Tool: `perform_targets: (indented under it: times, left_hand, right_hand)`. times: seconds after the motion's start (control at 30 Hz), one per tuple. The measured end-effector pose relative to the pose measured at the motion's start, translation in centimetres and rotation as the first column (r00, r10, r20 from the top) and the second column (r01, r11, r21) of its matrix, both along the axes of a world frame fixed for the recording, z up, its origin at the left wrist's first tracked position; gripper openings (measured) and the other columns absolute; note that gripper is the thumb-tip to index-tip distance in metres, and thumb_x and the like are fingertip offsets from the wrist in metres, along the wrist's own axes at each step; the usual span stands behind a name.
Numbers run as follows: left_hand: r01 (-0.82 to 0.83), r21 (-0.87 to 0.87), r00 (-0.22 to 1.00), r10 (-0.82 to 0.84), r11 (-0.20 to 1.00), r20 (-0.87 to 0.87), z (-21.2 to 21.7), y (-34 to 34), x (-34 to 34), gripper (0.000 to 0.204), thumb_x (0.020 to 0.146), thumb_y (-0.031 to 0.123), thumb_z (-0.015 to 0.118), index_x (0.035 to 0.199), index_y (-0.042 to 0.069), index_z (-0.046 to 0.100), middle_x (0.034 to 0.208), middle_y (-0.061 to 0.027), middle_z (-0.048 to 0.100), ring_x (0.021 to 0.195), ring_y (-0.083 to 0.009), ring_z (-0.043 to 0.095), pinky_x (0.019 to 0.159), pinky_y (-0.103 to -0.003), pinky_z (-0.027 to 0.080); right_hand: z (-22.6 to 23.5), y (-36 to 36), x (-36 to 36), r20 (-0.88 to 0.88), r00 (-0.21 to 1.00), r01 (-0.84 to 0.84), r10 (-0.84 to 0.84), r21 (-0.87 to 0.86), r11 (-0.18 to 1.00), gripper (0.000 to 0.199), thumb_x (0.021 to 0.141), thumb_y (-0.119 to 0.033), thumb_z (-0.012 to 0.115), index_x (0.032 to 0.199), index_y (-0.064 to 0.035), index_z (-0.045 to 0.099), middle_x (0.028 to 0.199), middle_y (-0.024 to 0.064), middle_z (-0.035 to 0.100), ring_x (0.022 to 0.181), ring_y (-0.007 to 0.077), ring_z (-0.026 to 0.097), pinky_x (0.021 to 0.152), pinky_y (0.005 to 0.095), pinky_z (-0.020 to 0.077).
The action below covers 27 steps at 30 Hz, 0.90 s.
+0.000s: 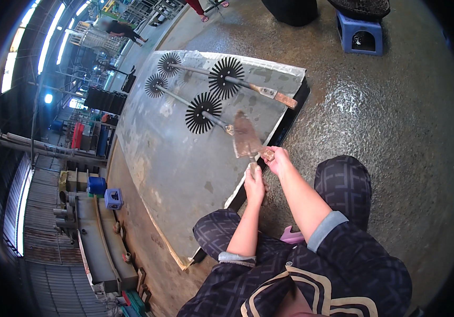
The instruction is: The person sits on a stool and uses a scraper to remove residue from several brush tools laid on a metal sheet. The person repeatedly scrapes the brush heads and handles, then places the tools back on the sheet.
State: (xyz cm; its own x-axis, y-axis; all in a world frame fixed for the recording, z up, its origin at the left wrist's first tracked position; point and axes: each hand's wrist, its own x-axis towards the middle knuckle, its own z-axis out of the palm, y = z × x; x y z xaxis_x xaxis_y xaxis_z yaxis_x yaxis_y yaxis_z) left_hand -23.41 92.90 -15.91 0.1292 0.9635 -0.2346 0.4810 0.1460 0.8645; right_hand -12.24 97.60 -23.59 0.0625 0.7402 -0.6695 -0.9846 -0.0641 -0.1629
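Observation:
My left hand (pixel 255 185) is closed round the short handle of a trowel. Its brown, stained blade (pixel 246 138) points away from me over the edge of a grey slab (pixel 169 153). Just right of the handle, my right hand (pixel 278 160) grips a small tool with a brown, worn handle (pixel 268 154); its working end is too blurred to name and meets the trowel's base. Beyond the blade lie two metal rods, each with black slotted discs. The nearer disc (pixel 204 113) is on the left rod, another disc (pixel 226 78) on the right one.
The wet concrete floor (pixel 343 121) runs along the slab's right side. A blue stool (pixel 360 34) bearing a dark basket stands far right, beside a black container (pixel 292 10). Two people are in the background. Left are a metal tank (pixel 103 238) and a blue crate (pixel 113 198).

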Motion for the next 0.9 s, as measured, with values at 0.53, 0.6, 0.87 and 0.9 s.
perform_targets:
  times: [0.53, 0.6, 0.87, 0.9]
  left_hand:
    - [0.032, 0.007, 0.999, -0.032, 0.999, 0.018, 0.0, 0.5, 0.2, 0.027, 0.089, 0.029, 0.048, 0.1, 0.004, 0.044, 0.049, -0.0027, 0.046, 0.035, -0.0116, 0.043, 0.034, -0.026, 0.035]
    - [0.144, 0.161, 0.983, -0.122, 0.976, -0.136, -0.8, 0.2, -0.2, 0.028, 0.089, 0.029, 0.049, 0.098, 0.003, 0.044, 0.05, -0.0029, 0.046, 0.035, -0.0115, 0.044, 0.034, -0.026, 0.035]
    - [0.169, 0.161, 0.978, -0.145, 0.972, -0.149, -1.7, -0.5, -0.5, 0.028, 0.089, 0.029, 0.051, 0.1, 0.004, 0.047, 0.048, -0.0008, 0.045, 0.037, -0.0104, 0.045, 0.034, -0.024, 0.035]
    - [0.105, 0.064, 0.991, -0.099, 0.992, -0.09, -1.0, -0.4, -0.1, 0.026, 0.089, 0.029, 0.05, 0.098, 0.005, 0.047, 0.047, -0.0007, 0.045, 0.036, -0.0107, 0.045, 0.034, -0.025, 0.035]
  right_hand:
    - [0.5, 0.1, 0.0, -0.052, 0.998, 0.029, -0.031, -0.033, 0.999, 0.025, 0.09, -0.021, 0.038, 0.099, -0.0015, 0.051, 0.084, 0.0108, 0.06, 0.065, 0.0212, 0.056, 0.052, 0.0303, 0.0394]
    - [0.1, 0.2, 0.0, -0.053, 0.998, 0.027, -0.028, -0.004, 1.0, 0.025, 0.089, -0.02, 0.039, 0.1, -0.0011, 0.05, 0.084, 0.011, 0.06, 0.065, 0.0214, 0.056, 0.052, 0.0304, 0.0393]
    - [0.5, 0.2, -0.2, -0.028, 0.999, 0.044, -0.046, -0.05, 0.998, 0.024, 0.089, -0.02, 0.039, 0.098, -0.002, 0.051, 0.082, 0.0111, 0.06, 0.061, 0.0206, 0.056, 0.049, 0.0295, 0.0393]
    - [0.5, 0.1, -0.1, -0.032, 0.999, 0.039, -0.04, -0.046, 0.998, 0.024, 0.089, -0.02, 0.038, 0.098, -0.0022, 0.051, 0.083, 0.0111, 0.06, 0.061, 0.0206, 0.056, 0.049, 0.0296, 0.0393]
